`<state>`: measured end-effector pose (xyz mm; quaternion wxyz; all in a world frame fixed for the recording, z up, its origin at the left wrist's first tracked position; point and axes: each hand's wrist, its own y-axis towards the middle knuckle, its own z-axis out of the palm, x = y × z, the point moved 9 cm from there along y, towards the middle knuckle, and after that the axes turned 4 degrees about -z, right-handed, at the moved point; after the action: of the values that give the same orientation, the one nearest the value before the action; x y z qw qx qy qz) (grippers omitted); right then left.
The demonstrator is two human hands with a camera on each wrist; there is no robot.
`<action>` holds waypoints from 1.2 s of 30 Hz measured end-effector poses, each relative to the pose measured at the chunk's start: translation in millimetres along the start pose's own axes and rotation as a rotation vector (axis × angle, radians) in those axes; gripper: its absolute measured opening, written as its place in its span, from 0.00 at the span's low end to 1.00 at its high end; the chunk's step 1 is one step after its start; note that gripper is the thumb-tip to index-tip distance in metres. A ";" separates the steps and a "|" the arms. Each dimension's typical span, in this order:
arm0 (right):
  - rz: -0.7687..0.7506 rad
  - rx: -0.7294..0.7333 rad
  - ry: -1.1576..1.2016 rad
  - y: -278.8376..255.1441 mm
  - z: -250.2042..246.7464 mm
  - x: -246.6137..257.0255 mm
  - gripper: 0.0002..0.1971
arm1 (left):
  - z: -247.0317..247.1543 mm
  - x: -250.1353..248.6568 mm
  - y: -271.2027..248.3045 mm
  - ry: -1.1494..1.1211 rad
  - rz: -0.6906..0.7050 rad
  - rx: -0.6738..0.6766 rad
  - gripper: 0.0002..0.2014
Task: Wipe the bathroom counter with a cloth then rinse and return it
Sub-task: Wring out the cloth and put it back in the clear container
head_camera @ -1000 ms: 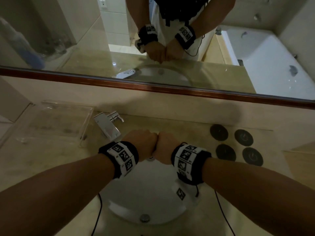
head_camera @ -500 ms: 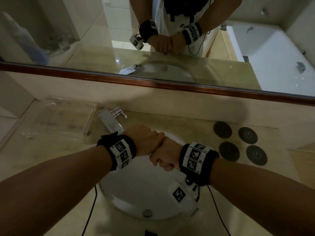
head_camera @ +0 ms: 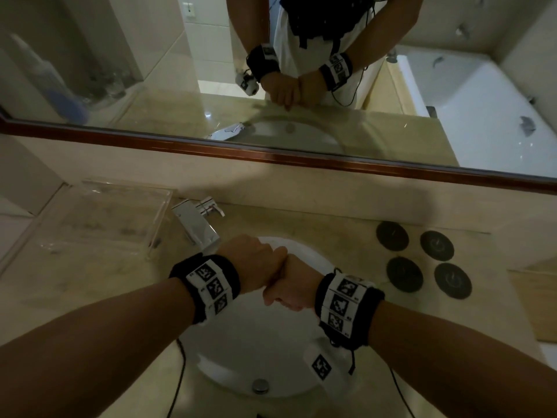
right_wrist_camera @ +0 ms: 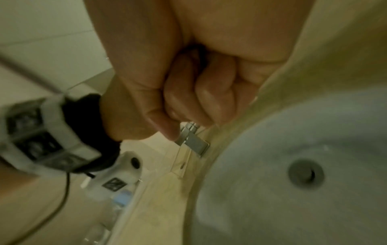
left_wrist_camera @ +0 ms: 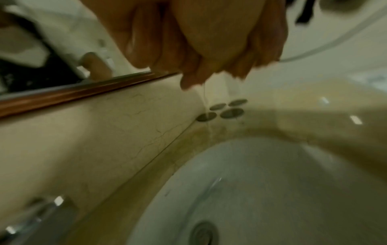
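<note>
Centrally, the left hand [head_camera: 256, 263] and right hand [head_camera: 292, 285] are clenched into fists, pressed knuckle to knuckle above the white basin [head_camera: 259, 342]. The cloth [left_wrist_camera: 253, 61] is almost wholly enclosed by them: only what appears to be bunched tan folds shows below the curled fingers in the left wrist view, and the head view shows none of it. A thin trickle of water [left_wrist_camera: 204, 97] falls from under the fists toward the bowl. The step in hand is therefore judged to be wringing out the rinsed cloth, which places the task late, with wiping and rinsing apparently done. The next move calls for a firm opposed twist until the dripping stops, kept over the bowl so that no runoff lands on the wiped surface, and then carrying the cloth to its place; where that place is cannot be told. The drain [head_camera: 260, 385] lies at the near side of the basin, and the chrome tap [head_camera: 199, 224] stands just beyond the left hand. Around the bowl runs a beige stone worktop [head_camera: 90, 282] bearing a clear tray [head_camera: 102, 215] at left and four dark discs [head_camera: 392, 236] at right. A wood-framed mirror [head_camera: 150, 70] above reflects the joined fists and a white bathtub [head_camera: 482, 95].
</note>
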<state>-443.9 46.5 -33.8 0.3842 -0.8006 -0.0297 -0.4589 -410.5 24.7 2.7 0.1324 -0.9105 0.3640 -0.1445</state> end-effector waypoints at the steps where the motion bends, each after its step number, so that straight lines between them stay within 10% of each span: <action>1: -0.049 -0.025 -0.137 1.9 -4.4 4.9 0.21 | 0.1 4.8 -0.3 -0.068 -0.063 0.001 0.12; 4: -0.151 -0.101 -0.400 1.6 -18.6 17.5 0.11 | 0.1 20.9 -1.9 -0.272 -0.227 -0.050 0.14; 8: -0.210 -0.257 -0.144 -9.1 -54.4 24.2 0.12 | 0.8 42.1 -5.4 -0.638 -0.319 -0.143 0.15; 20: -0.639 -0.497 0.084 -52.9 -91.7 69.4 0.09 | -27.5 73.3 -56.2 -1.467 -0.222 -0.472 0.07; 28: -0.660 -0.477 -0.163 -60.7 -77.9 63.3 0.13 | -23.2 97.7 -62.4 -1.418 -0.397 -0.594 0.21; 36: -0.407 -0.495 -0.024 -53.5 -70.4 62.5 0.16 | -35.1 80.9 -64.0 -1.372 -0.295 -0.634 0.04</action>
<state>-479.4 19.8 65.0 0.0775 -0.8528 -0.0814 -0.5100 -327.0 8.0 70.7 0.0407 -0.8299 0.0992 0.5475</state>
